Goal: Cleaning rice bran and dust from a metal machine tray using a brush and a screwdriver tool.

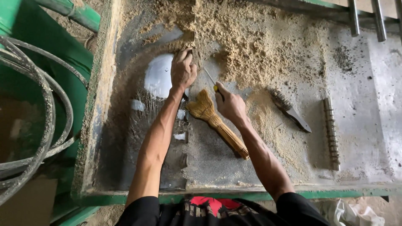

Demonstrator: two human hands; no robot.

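ok, head view only: left hand stretched forward, palm down on the grey metal tray, fingers bent and pressed together with the tips dug into the edge of the sawdust pile just past a shiny bare patch of the tray; nothing gripped in it, fingers just curled loosely against the surface. right hand is clenched around a thin tool, a small screwdriver by the look of it, yellow bit of handle showing at the fist, thin metal shaft sticking out up and left, tip ending near the sawdust between the two hands. whether the tip touches the tray, cannot tell. small straw hand broom lies flat on the tray just beside the right hand, fanned bristles toward the left wrist, bound handle running down-right under the right forearm; neither hand holds it. right of the right hand, well apart: a dark toothed metal blade lying slanted, then a long ribbed metal bar lying lengthwise. sawdust thick at top centre, thin dusting over the rest. left of the tray a green machine frame with grey hoses looped on it. black sleeves at the bottom edge
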